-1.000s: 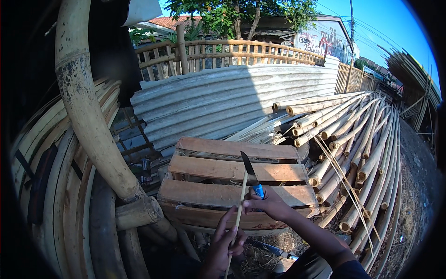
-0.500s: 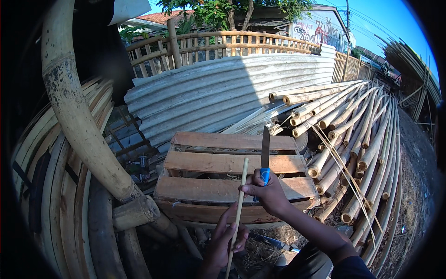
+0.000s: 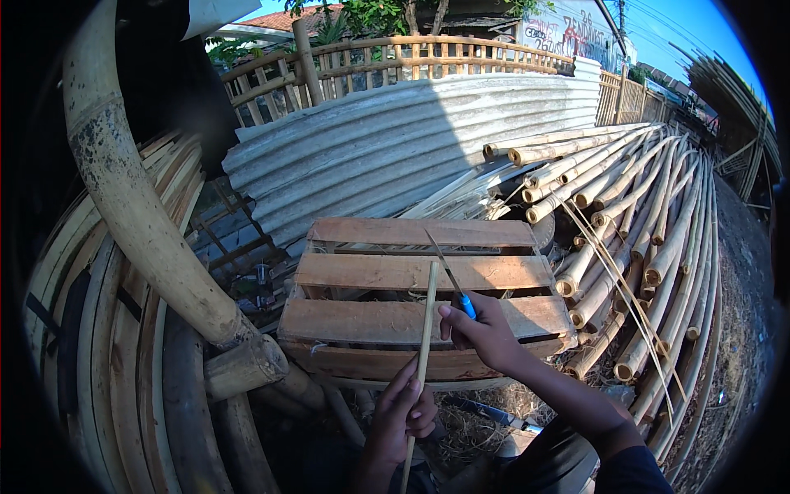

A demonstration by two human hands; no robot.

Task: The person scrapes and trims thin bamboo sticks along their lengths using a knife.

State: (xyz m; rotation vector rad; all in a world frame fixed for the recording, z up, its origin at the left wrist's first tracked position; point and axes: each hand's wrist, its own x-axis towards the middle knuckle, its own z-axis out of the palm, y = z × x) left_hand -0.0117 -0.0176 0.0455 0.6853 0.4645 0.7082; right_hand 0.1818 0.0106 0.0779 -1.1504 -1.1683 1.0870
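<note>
My left hand [image 3: 403,412] is closed around a thin bamboo strip [image 3: 426,329], which stands tilted with its upper end in front of a wooden crate [image 3: 362,317]. In my right hand [image 3: 485,333] is a knife with a blue handle [image 3: 467,305]. Its narrow blade points up and to the left, passing just behind the strip's top end. The right thumb is close to the strip; whether it touches cannot be made out. Below the crate, a second blade-like tool [image 3: 485,410] lies on the shavings-strewn ground.
A thick bamboo post [image 3: 132,189] rises at the left beside stacked split bamboo [image 3: 107,370]. Long bamboo poles [image 3: 609,288] are piled at the right, with thin strips [image 3: 625,305] across them. Corrugated sheets [image 3: 354,148] lean behind the crate, before a bamboo fence [image 3: 428,59].
The knife has turned from upright, broad side showing, to leaning left with its blade nearly edge-on. My right hand has shifted slightly right. The whole view has moved a little.
</note>
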